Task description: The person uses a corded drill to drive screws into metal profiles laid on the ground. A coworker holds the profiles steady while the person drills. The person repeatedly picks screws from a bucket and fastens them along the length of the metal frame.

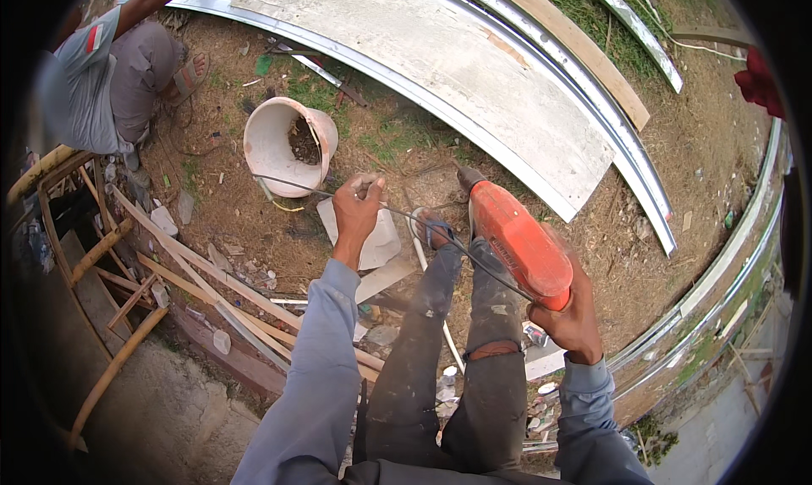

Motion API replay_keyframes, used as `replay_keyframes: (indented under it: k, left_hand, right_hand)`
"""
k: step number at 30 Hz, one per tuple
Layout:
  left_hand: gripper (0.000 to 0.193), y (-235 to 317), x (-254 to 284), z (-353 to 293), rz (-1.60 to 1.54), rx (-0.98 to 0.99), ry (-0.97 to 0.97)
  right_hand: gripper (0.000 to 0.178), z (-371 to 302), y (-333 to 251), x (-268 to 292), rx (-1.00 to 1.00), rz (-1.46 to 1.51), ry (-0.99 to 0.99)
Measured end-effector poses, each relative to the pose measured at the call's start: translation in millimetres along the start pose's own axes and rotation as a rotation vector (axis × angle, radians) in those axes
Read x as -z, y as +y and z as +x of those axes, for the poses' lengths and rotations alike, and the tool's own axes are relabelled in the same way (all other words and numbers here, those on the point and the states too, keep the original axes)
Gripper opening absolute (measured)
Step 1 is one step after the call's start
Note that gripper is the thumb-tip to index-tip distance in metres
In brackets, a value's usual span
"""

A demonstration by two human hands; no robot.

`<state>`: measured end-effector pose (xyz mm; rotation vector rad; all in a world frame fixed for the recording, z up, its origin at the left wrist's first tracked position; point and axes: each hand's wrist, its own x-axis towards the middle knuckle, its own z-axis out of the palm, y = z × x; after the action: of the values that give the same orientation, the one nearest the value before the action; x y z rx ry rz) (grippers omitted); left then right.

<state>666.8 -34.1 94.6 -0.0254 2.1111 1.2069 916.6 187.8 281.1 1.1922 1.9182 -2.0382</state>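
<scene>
Orange plastic with a dark nose, the drill (518, 241) sits gripped in my right hand (573, 317), near right, its long axis pointing far-left toward the grey board (474, 79). My left hand (357, 208) pinches its black cord (440, 235).

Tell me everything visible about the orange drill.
The drill has an orange plastic-looking body with a dark nose, pointing away and down toward the dirt ground. The right hand grips its rear handle. A thin dark cord runs from it to the left hand. It hangs above the person's knees.
</scene>
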Motion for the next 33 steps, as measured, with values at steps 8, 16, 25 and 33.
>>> replay_keyframes:
  k: [8,16,25,33]
  left_hand:
    - [0.032,8.1,-88.2,-24.5,-0.287,0.189,-0.159]
    - [0.050,31.0,-191.3,-26.0,-0.346,0.489,-0.194]
    - [0.035,77.9,-302.8,-65.2,-0.985,0.631,0.025]
    - [0.030,77.1,-311.6,-37.4,-0.883,0.641,-0.012]
  right_hand:
    - [0.078,-35.7,58.6,20.2,-0.343,0.616,0.115]
    - [0.080,-49.4,85.1,97.2,-0.371,0.923,0.170]
    - [0.082,-50.4,84.6,156.0,-0.335,1.014,0.084]
    - [0.078,-20.7,91.5,177.7,-0.308,0.864,0.030]
